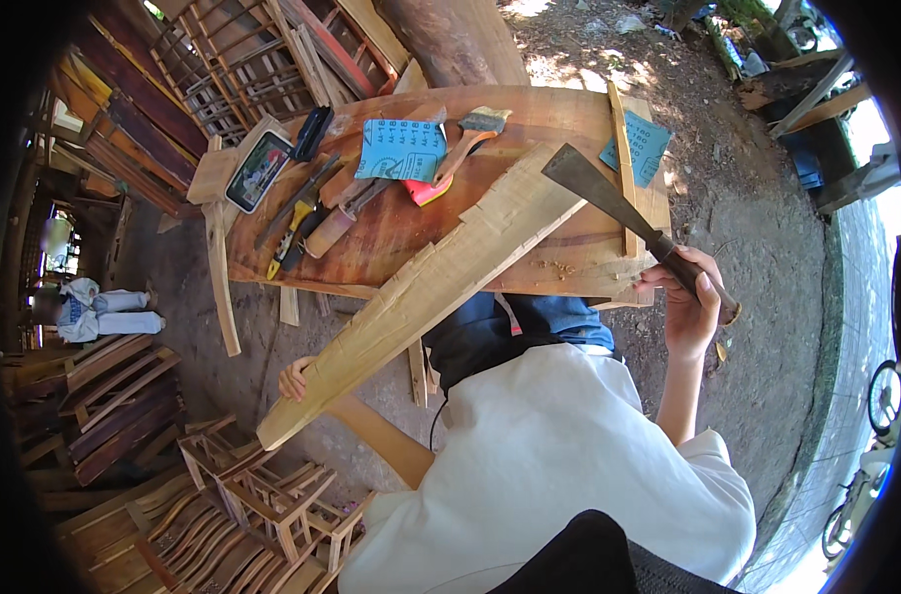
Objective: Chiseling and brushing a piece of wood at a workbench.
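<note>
Grips one machete bent-armed in right fingers, one plank in outstretched left fingers, near two blue sheets.

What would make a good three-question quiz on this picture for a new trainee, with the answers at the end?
1. Which hand holds the broad-bladed tool?
2. True or false: the left hand grips the plank near its lower-left end.
3. Which of these lies on the table: A) a teapot, B) a paintbrush, C) a soup bowl?

Key:
1. The right hand.
2. True.
3. B.
</note>
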`<state>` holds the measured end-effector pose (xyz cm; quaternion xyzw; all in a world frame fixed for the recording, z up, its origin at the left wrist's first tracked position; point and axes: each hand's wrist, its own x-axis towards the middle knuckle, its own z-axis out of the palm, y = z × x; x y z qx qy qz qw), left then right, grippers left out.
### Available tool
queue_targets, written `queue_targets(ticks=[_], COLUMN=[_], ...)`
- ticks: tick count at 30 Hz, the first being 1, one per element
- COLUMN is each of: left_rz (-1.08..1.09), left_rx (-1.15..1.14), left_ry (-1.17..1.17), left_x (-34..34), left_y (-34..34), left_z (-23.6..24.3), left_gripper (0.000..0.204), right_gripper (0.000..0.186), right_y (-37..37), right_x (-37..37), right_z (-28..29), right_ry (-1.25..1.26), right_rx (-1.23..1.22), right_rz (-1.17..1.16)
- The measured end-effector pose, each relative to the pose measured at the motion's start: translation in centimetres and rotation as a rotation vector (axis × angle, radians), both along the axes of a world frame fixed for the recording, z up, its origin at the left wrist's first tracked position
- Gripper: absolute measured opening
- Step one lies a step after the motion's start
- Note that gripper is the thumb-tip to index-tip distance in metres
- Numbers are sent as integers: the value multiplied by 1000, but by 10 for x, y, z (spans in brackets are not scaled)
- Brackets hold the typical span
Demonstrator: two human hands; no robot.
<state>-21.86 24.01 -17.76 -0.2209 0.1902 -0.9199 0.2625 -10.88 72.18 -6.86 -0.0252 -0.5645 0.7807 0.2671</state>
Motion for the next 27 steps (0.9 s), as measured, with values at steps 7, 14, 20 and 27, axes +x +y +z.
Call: queue_targets(ticks=[7,14,20,27], left_rz=[112,344,465,536], left_rx=[-381,-781,-779,-771], left_ry=[78,263,359,415], left_x=[-15,-6,-20,-27], left_y=[49,67,76,72], left_z=[79,115,149,143], left_gripper=[36,35,25,22], right_gripper=[42,42,41,40], right_y=[6,-3,-5,-6], right_x=[-8,-10,-3,11], right_z=[-3,-7,-4,9], right_ry=[55,66,80,77], right_rx=[40,36,45,43], right_rz=[-20,-74,-80,-118])
